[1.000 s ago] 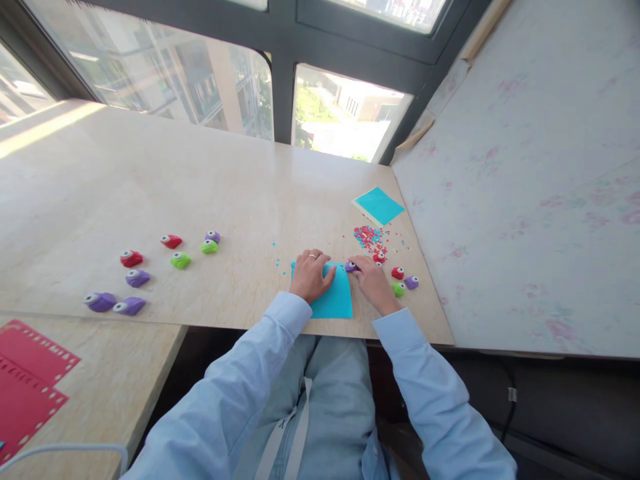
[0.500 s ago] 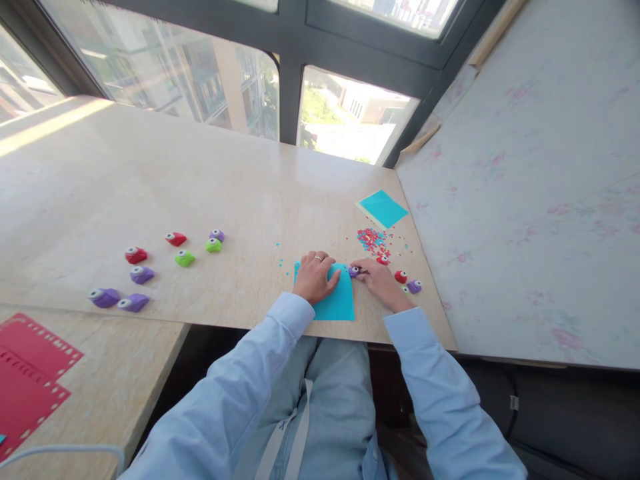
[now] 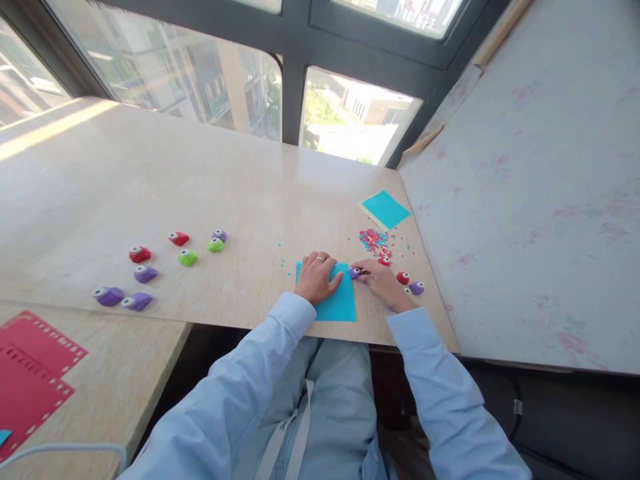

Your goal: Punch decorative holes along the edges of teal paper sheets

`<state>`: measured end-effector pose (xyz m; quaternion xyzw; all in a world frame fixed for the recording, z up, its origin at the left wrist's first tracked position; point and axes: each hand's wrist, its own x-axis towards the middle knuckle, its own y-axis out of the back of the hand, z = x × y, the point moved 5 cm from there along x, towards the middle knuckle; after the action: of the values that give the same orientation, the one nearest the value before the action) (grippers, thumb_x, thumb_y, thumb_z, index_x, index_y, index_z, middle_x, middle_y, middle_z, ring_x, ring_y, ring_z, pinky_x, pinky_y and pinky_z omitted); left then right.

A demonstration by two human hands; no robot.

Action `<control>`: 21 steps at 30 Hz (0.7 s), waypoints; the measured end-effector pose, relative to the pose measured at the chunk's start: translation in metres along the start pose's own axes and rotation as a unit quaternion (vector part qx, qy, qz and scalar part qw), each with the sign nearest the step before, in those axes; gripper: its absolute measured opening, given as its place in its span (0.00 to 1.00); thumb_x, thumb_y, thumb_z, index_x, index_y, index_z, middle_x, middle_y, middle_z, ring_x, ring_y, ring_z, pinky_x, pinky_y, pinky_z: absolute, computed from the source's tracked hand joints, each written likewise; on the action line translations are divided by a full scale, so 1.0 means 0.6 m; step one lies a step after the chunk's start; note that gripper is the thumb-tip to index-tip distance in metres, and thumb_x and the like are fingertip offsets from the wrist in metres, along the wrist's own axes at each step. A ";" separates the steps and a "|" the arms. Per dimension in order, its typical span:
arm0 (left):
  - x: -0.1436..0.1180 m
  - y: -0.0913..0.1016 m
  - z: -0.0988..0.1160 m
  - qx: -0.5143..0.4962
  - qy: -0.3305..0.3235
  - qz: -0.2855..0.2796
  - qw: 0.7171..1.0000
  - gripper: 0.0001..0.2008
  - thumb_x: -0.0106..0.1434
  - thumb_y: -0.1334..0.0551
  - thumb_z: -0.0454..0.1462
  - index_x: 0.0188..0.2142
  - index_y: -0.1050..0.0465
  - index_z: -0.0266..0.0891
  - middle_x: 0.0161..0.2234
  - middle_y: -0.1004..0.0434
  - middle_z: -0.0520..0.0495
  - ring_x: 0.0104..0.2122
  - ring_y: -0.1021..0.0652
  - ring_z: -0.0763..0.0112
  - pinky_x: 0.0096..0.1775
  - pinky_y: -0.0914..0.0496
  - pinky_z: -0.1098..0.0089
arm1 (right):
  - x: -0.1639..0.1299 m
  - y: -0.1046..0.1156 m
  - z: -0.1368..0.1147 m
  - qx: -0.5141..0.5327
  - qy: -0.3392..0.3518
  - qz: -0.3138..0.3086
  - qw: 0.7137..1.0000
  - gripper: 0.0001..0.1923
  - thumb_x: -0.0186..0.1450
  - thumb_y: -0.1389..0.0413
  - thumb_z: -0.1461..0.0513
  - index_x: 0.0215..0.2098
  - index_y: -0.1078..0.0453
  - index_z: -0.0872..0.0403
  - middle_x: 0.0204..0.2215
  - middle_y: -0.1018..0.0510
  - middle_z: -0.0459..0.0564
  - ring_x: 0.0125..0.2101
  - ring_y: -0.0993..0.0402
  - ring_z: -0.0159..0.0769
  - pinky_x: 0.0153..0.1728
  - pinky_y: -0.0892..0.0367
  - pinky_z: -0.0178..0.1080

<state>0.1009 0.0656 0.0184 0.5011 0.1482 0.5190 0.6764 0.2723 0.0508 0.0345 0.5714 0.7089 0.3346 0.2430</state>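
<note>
At the near edge of the tabletop [image 3: 210, 180], a blue paper square [image 3: 338, 301] lies flat, its lower edge almost at the rim. A small purple punch [image 3: 355, 272] sits at the sheet's upper right edge, its long axis roughly across the view and its mouth seemingly facing left onto the paper, though it is too small to be sure. The right hand [image 3: 383, 285] is closed around the punch; the left hand [image 3: 316, 277] rests open, palm down, pinning the sheet. To punch cleanly, I judge the paper should stay flat and seated fully in the slot, with pressure straight down. Just beyond lie loose punches [image 3: 410, 283], red and blue confetti [image 3: 371, 239] and a second blue sheet [image 3: 385, 208].
</note>
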 end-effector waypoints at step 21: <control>0.000 -0.002 0.002 0.019 0.002 -0.013 1.000 0.12 0.63 0.40 0.42 0.44 0.27 0.40 0.46 0.26 0.42 0.47 0.30 0.56 0.47 0.38 0.56 | -0.024 -0.022 -0.018 -0.069 0.028 0.008 0.997 0.17 0.65 0.46 0.65 0.51 0.27 0.52 0.49 0.21 0.55 0.49 0.25 0.45 0.53 0.33 0.49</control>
<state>0.1024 0.0647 0.0178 0.5105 0.1663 0.5084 0.6733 0.2590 0.0331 0.0312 0.5494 0.6863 0.4001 0.2592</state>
